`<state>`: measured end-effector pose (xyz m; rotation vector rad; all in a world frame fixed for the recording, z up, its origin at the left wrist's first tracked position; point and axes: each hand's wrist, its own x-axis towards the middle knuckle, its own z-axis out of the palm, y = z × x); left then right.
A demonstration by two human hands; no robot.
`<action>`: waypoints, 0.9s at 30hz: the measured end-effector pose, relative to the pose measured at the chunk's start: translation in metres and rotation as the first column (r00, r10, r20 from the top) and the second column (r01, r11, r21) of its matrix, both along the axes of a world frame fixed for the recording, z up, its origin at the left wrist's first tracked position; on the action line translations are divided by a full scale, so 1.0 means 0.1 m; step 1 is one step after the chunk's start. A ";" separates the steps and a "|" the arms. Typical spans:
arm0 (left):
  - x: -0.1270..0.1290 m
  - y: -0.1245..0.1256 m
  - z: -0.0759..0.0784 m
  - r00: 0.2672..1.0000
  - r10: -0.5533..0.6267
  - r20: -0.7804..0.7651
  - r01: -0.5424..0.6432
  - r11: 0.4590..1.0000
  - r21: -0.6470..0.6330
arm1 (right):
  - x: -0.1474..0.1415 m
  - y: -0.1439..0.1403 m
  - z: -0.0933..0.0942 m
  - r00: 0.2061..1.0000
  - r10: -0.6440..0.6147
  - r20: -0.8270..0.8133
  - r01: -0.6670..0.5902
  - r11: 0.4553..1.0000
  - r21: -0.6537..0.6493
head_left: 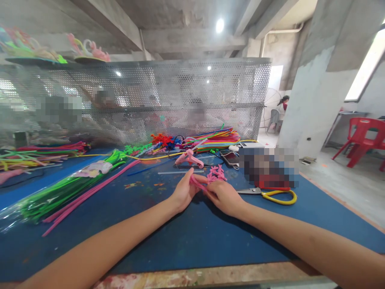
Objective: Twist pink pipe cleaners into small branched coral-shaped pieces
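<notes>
My left hand and my right hand meet at the middle of the blue table top, both pinching one pink pipe cleaner between their fingertips. Just beyond the fingers lies a small bundle of bent pink pipe cleaner pieces. A pink glue gun rests a little farther back.
Yellow-handled scissors lie right of my right hand. A phone sits behind. A bag of green pipe cleaners and long pink ones lie at the left. A perforated metal screen walls the back. Red chair stands far right.
</notes>
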<state>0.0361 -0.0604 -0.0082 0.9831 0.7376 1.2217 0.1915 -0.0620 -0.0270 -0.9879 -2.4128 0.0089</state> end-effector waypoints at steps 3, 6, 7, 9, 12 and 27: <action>0.01 -0.01 0.02 0.998 -0.001 0.061 0.001 1.000 -0.004 | 0.00 0.01 0.01 0.999 -0.023 -0.034 0.022 0.999 -0.029; 0.01 -0.01 0.00 0.999 0.001 0.043 -0.002 0.999 0.038 | 0.01 0.03 0.02 0.995 -0.058 -0.077 0.053 0.997 -0.064; 0.01 0.00 -0.01 1.000 0.017 0.022 -0.018 0.999 0.050 | 0.01 0.03 0.02 0.994 -0.067 -0.088 0.060 0.995 -0.075; 0.01 0.00 -0.03 0.998 0.055 -0.012 -0.054 0.997 0.060 | 0.01 0.04 0.02 0.992 -0.072 -0.103 0.062 0.994 -0.092; 0.02 0.01 -0.05 0.996 0.079 -0.031 -0.078 0.996 0.043 | 0.01 0.05 0.01 0.993 -0.061 -0.099 0.051 0.994 -0.101; 0.01 0.04 -0.06 0.992 0.124 0.000 -0.124 0.989 0.082 | 0.01 0.01 0.05 0.930 0.013 -0.368 -0.084 0.980 -0.179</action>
